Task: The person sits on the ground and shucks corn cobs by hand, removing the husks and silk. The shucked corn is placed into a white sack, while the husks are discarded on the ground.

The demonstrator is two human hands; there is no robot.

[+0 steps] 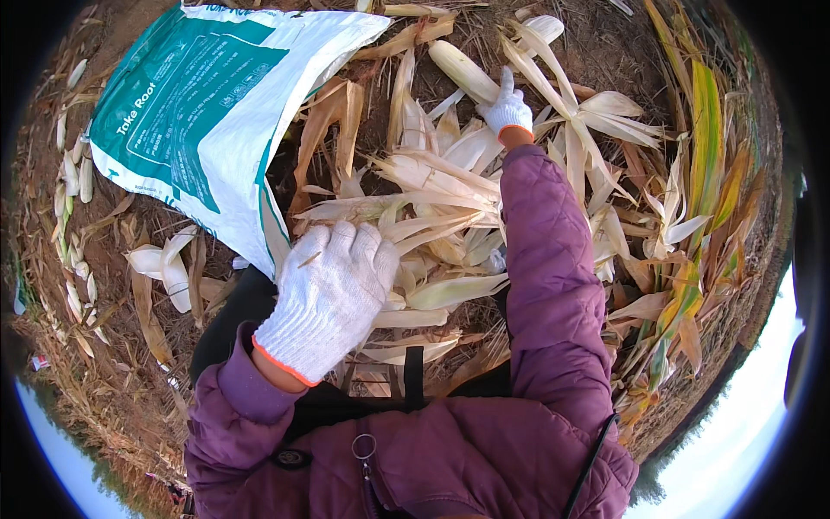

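Both my hands wear white knit gloves with orange cuffs. My right hand [506, 111] is stretched out at the upper middle, closed at the lower end of a pale ear of corn [462, 71], with one finger pointing up alongside it. Closer to my body, my left hand [333, 281] is curled with its back up; its fingertips are hidden, so what they hold, if anything, does not show. Dry corn husks [441, 186] spread between the hands, some meeting the left hand's edge. A white and green woven sack [194, 104] lies just beyond my left hand, its mouth toward the husks.
Several ears of corn [85, 177] lie along the ground at the far left. A loose peeled-back husk [173, 268] rests below the sack. Yellow-green corn stalks and leaves [705, 156] are heaped on the right. Another pale ear [546, 28] lies at the top.
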